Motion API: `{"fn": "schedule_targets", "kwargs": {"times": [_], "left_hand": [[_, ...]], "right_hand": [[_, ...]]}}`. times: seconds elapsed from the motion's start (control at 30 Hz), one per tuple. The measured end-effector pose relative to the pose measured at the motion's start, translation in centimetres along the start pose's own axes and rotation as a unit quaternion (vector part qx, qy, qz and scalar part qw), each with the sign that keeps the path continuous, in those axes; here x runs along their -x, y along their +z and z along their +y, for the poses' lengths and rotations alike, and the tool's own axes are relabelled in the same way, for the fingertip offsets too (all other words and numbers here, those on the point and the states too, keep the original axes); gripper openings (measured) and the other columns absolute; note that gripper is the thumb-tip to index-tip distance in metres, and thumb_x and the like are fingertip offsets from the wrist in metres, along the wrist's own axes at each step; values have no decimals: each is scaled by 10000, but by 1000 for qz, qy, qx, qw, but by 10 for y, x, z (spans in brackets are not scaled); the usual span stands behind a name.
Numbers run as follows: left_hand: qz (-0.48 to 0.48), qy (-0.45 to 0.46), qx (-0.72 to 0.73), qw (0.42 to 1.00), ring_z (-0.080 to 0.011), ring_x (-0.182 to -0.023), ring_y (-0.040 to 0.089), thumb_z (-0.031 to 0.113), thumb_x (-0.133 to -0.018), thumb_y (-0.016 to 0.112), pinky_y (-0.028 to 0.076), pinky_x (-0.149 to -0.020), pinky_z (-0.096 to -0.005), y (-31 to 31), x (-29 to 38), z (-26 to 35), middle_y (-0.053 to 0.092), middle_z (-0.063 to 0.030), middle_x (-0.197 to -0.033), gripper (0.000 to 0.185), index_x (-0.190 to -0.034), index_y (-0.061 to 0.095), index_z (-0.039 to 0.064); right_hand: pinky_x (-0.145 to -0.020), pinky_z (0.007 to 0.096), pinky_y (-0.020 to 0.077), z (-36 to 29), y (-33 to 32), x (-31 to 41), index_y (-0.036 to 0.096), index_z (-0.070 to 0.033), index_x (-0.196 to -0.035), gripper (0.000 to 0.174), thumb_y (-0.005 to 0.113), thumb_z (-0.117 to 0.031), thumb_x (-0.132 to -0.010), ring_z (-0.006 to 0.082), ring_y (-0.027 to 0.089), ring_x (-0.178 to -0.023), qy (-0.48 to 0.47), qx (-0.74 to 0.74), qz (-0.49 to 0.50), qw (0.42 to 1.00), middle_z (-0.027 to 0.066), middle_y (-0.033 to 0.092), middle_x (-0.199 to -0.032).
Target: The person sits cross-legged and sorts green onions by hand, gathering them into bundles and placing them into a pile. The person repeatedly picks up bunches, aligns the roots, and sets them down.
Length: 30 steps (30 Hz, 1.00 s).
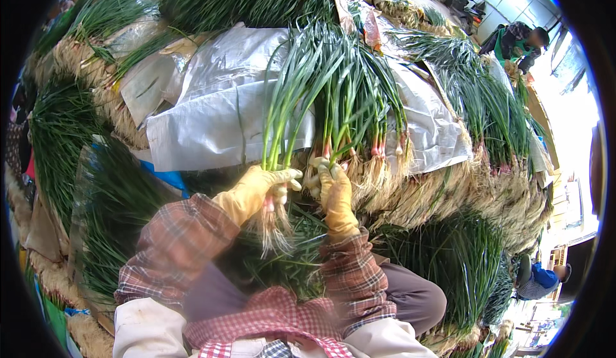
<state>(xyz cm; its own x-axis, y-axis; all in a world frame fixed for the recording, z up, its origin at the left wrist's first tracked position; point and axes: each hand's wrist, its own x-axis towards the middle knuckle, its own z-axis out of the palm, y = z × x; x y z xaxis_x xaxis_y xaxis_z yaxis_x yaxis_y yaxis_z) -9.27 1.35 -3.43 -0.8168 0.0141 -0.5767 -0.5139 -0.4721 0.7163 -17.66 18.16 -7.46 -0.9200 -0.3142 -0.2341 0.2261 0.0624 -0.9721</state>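
My left hand [255, 189], in a pale yellow glove, grips a small bunch of green garlic or scallion stalks [274, 141]. Their leaves point away from me, and reddish-white stem ends with stringy roots [272, 228] hang below the fist. Close by on the right, my gloved right hand [339, 192] pinches the lower end of a green stalk [342, 139]; its fingers partly hide what they hold. Just beyond that hand, several loose stalks with pale bulbs and roots [378, 151] lie on a white plastic sheet [216, 131].
Under the sheet runs a thick stack of roots [423, 204]. Green leaf piles [452, 252] flank my knees and more stalks [481, 102] lie at right. A blue plastic piece [166, 177] shows at left. Two people, one in green [512, 45] and one in blue [544, 278], are off right.
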Motion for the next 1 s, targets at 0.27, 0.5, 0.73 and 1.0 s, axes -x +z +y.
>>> {"fn": "schedule_targets", "kwargs": {"times": [0.27, 0.5, 0.73, 1.0], "left_hand": [[14, 42, 44, 998, -117, -775, 665, 220, -922, 615, 516, -647, -258, -9, -5, 2, 696, -127, -1063, 325, -1173, 614, 13], [8, 83, 75, 994, -104, -642, 618, 257, -960, 558, 481, -530, -213, 6, -8, 3, 710, -128, -970, 293, -1112, 635, 18], [32, 77, 92, 992, -120, -588, 616, 279, -952, 574, 460, -474, -224, 11, -6, 5, 719, -129, -901, 299, -1082, 651, 21], [-45, 34, 120, 991, -76, -623, 580, 210, -950, 576, 472, -540, -207, 7, 2, -4, 630, -20, -771, 257, -1104, 630, 11]], "right_hand": [[-475, 233, 403, 8, -96, 13, 645, -71, -1126, 257, 499, -229, -985, 115, 499, -484, 72, 55, -39, 995, 24, 630, -702], [-594, 212, 456, -71, -187, 68, 665, -50, -1084, 229, 614, -189, -909, 126, 594, -782, 97, -17, -29, 995, 57, 658, -927], [-793, 404, 534, 57, -102, 125, 698, -150, -1038, 274, 513, -316, -924, 249, 673, -923, 98, 714, -366, 589, 103, 692, -1012], [-840, 346, 492, 13, -19, 25, 564, -67, -1118, 349, 407, -360, -1010, 221, 607, -962, 22, -86, -313, 946, 77, 596, -1065]]}}
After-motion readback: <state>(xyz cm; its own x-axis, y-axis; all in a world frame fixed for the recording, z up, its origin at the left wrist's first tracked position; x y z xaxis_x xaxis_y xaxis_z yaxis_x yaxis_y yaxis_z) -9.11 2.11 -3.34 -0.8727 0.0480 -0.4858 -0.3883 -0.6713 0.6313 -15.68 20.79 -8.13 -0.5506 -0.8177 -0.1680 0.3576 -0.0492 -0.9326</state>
